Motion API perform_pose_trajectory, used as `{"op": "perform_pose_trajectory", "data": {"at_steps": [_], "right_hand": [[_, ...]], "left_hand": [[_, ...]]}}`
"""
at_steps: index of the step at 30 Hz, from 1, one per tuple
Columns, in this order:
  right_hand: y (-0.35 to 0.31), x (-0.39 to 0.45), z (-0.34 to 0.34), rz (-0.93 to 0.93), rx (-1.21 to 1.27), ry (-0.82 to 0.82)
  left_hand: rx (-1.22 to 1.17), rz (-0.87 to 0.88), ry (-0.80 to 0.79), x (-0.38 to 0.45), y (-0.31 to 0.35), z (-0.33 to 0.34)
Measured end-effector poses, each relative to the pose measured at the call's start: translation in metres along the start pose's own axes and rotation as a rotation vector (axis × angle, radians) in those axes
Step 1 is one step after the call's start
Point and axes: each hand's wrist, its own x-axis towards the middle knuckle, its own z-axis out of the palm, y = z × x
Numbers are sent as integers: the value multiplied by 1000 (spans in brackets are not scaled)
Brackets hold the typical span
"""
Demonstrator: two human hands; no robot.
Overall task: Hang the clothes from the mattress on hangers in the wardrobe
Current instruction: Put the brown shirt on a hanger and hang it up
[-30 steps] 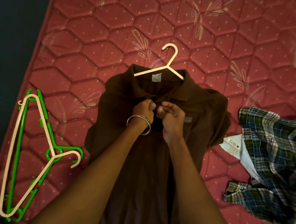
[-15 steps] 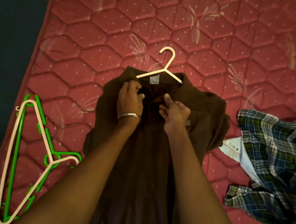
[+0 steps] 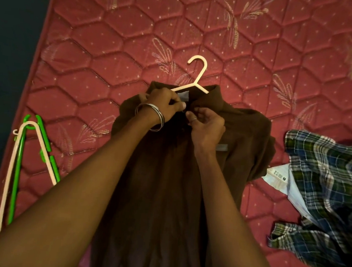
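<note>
Pinching the brown shirt (image 3: 167, 185) collar, both hands, left (image 3: 164, 105) and right (image 3: 208, 126), moved up toward the hanger (image 3: 195, 80)

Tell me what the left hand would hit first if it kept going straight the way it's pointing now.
The left hand points toward the right hand across the brown shirt collar, so it would probably meet the right hand's fingertips first; depth is hard to judge.

Quilted cloth mattress (image 3: 118, 52), faint sheen; matt brown cloth shirt (image 3: 161, 184); smooth plastic hanger (image 3: 197, 75); shiny metal bangles (image 3: 151, 119).
</note>
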Motion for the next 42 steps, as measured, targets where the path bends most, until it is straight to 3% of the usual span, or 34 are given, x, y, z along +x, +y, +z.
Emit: {"op": "perform_pose_trajectory", "data": {"at_steps": [4, 7, 14, 20, 26, 34, 42], "right_hand": [[2, 0, 3, -94, -120, 41], [2, -1, 4, -77, -82, 34], [5, -7, 1, 60, 219, -63], [7, -1, -8, 101, 506, -148], [6, 3, -2, 78, 440, -139], [11, 3, 10, -67, 48, -4], [16, 0, 8, -45, 27, -40]], "left_hand": [[-122, -53, -90, 2, 1, 5], [-140, -72, -54, 0, 2, 9], [-63, -174, 119, -10, 12, 16], [-80, -161, 120, -14, 13, 16], [-237, -181, 52, -8, 5, 14], [-363, -154, -78, -11, 7, 9], [-87, -33, -16, -11, 7, 4]]}}
